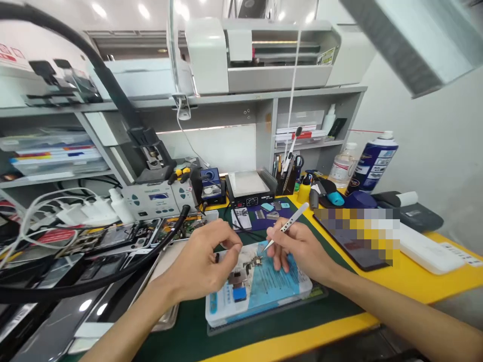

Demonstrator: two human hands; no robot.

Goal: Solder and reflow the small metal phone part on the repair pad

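Note:
My right hand (302,246) grips a pair of white tweezers (293,222), their tips pointing down and left. Just below the tips lies a small circuit board with a flex part (257,261). My left hand (207,256) is at the board's left, thumb and forefinger drawn together in a pinch; anything between them is too small to make out. Under both hands a flat blue and white box (267,296) rests on the green mat (196,327). Near its left side lies a metallic piece with a blue square (239,293).
Several phones and phone parts (109,261) crowd the left, crossed by a thick black hose (151,264). Behind the box stands a heating plate (251,188). On the right are a dark phone (350,241), a white case (430,249) and a spray can (373,163).

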